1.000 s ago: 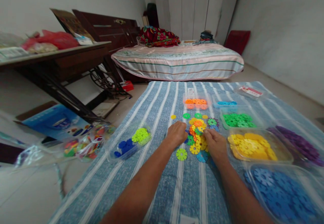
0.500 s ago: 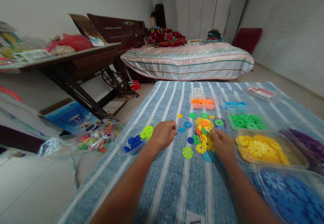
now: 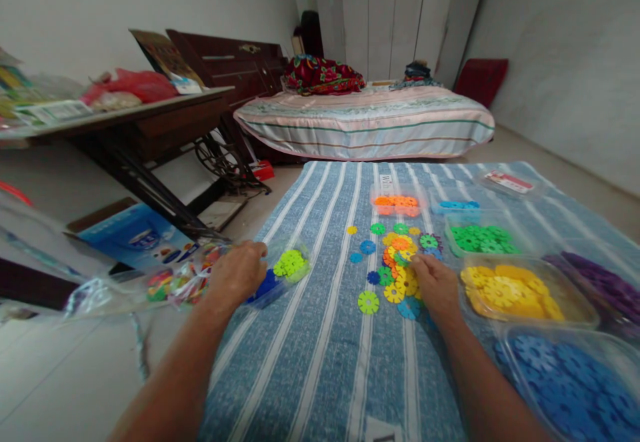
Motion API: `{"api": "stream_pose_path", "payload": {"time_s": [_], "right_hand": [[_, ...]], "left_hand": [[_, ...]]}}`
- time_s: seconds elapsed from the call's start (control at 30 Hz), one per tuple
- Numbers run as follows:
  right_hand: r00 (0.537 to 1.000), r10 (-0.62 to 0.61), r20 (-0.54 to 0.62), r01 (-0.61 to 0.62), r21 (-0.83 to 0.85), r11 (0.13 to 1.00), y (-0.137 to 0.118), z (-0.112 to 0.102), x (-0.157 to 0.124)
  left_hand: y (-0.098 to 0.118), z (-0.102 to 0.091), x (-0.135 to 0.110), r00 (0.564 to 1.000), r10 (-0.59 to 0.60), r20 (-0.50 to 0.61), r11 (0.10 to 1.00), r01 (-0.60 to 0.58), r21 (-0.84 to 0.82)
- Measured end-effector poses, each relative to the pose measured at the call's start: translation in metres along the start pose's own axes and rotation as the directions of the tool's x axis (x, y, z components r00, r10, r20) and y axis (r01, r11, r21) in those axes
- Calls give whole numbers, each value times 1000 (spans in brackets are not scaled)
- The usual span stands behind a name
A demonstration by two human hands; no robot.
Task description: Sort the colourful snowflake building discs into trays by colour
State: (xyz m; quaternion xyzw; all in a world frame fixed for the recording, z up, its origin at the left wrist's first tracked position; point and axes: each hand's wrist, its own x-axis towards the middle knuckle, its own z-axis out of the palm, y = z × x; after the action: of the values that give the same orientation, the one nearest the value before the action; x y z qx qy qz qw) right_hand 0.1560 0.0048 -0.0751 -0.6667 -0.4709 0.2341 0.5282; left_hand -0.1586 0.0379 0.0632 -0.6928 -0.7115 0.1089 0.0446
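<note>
- Spread with striped cloth [image 3: 300, 362] before a bed [image 3: 360, 122].
- Holding left hand [image 3: 240, 272] above a clear tub [image 3: 285, 287] of dark-blue discs [image 3: 267, 284] and lime discs [image 3: 291, 264]; cannot tell whether apart or together in grip.
- Pinching centrally heaped mixed discs [image 3: 400, 265] at their right edge with right hand [image 3: 436, 287], thumb to finger, probably to steady them.
- Housing yellow discs [image 3: 510, 290] and blue discs [image 3: 570, 375] separately at right, probably by colour.

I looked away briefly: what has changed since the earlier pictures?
The left hand moved left from the disc pile to the tub of dark blue and lime discs; whether it holds anything is unclear. The right hand stayed at the pile.
</note>
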Motion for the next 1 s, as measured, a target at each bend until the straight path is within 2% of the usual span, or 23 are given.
{"api": "stream_pose_path", "payload": {"time_s": [0.03, 0.1, 0.17, 0.27, 0.33, 0.4, 0.53, 0.63, 0.73, 0.87, 1.0], "right_hand": [[1000, -5, 4, 5, -6, 1000, -1, 0, 0], [1000, -11, 3, 11, -14, 1000, -1, 0, 0], [1000, -12, -5, 12, -18, 1000, -2, -1, 0], [1000, -12, -5, 12, -27, 1000, -1, 0, 0], [1000, -21, 1, 21, -25, 999, 0, 0, 1], [1000, -24, 5, 24, -21, 999, 1, 0, 1], [1000, -21, 1, 21, -28, 999, 1, 1, 2], [1000, -25, 0, 25, -23, 999, 2, 1, 2], [999, -32, 2, 32, -13, 999, 2, 1, 2], [999, -32, 8, 32, -9, 999, 2, 1, 1], [999, -35, -4, 35, -6, 999, 2, 1, 1]], "left_hand": [[8, 0, -1, 999, 23, -47, 998, -25, -52], [30, 3, -4, 986, 142, -87, 970, -157, -186], [58, 8, -6, 942, 327, -77, 890, -334, -309], [103, 19, -7, 873, 486, -52, 802, -468, -372], [128, 26, -4, 858, 510, -55, 789, -493, -368], [147, 32, -1, 862, 506, -34, 806, -487, -336], [164, 43, 7, 871, 492, -14, 827, -472, -307], [161, 48, 10, 878, 478, -41, 801, -454, -390], [144, 44, 9, 885, 461, -61, 755, -427, -497], [100, 22, 4, 918, 394, -52, 753, -355, -554], [44, 3, 0, 968, 248, -30, 861, -235, -451]]}}
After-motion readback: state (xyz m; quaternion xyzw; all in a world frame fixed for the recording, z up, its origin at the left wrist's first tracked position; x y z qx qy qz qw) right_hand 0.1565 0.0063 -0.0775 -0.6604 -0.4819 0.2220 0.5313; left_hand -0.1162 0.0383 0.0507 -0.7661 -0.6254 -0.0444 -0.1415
